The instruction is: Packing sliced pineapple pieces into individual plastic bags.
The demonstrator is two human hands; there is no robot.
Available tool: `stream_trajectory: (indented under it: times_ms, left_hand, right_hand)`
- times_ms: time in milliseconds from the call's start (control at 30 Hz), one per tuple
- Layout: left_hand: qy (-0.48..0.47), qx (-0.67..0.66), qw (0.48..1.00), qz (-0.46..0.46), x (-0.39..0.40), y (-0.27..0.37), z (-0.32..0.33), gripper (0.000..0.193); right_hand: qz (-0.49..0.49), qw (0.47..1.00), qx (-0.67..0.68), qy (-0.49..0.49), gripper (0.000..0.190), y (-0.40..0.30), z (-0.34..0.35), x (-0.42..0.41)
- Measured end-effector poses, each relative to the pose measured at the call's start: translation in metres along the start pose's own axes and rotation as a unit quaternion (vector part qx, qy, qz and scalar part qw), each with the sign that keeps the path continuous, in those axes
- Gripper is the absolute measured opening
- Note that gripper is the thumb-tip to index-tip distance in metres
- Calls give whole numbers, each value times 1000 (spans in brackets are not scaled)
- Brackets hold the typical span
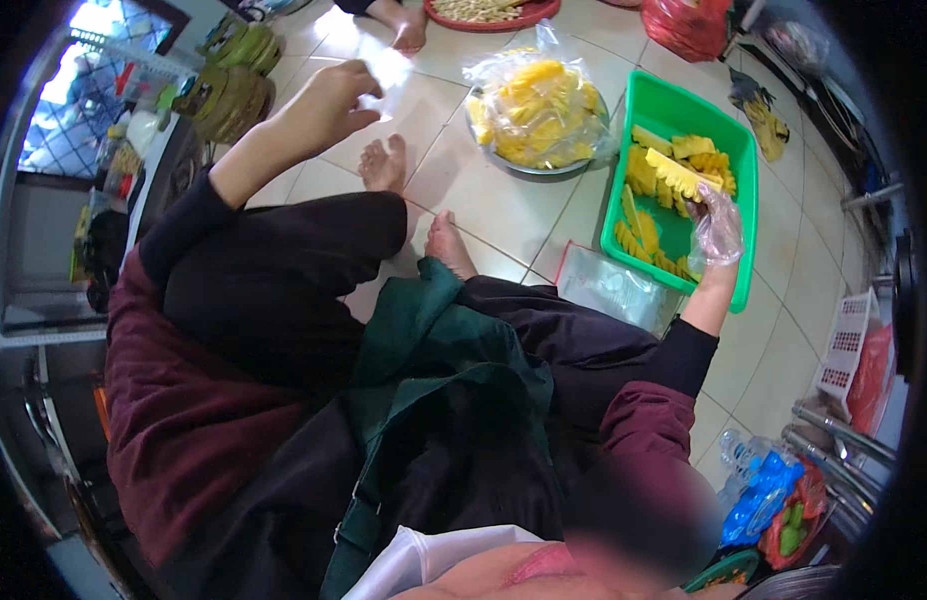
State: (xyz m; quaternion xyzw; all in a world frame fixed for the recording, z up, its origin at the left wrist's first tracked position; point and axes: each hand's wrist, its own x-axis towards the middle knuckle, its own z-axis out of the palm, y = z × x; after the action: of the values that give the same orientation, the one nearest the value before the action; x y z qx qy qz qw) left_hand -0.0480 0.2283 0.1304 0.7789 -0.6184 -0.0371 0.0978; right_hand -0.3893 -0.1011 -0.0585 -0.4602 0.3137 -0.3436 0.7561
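My left hand (324,105) is bare and raised over the floor at the upper left, fingers curled on a small clear plastic bag (392,79) that glare partly washes out. On my right hand (718,229) is a thin clear plastic glove. It grips a long peeled pineapple piece (673,172) above a green plastic basin (745,225). More cut pineapple pieces (643,229) lie in that basin. To its left, a metal bowl (542,169) bears pineapple packed in clear plastic bags (542,105). A stack of flat clear plastic bags (609,281) lies against the basin's near side.
A red woven tray (493,26) of pale pieces and another person's foot (409,31) are at the top. Gas cylinders (227,101) stand left; a red plastic bag (688,30) sits upper right. Cloth gloves (763,120) lie right of the basin, near a metal rack (838,427).
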Motion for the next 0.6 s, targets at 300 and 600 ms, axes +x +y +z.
stream_trajectory:
  times_ms: [300, 600]
  left_hand:
    - [39, 36, 989, 139, 20, -6, 34, 8]
    - [-67, 310, 948, 20, 19, -9, 18, 7]
  right_hand:
    - [-69, 993, 86, 49, 21, -8, 62, -28]
    - [-106, 986, 119, 40, 17, -19, 89, -17]
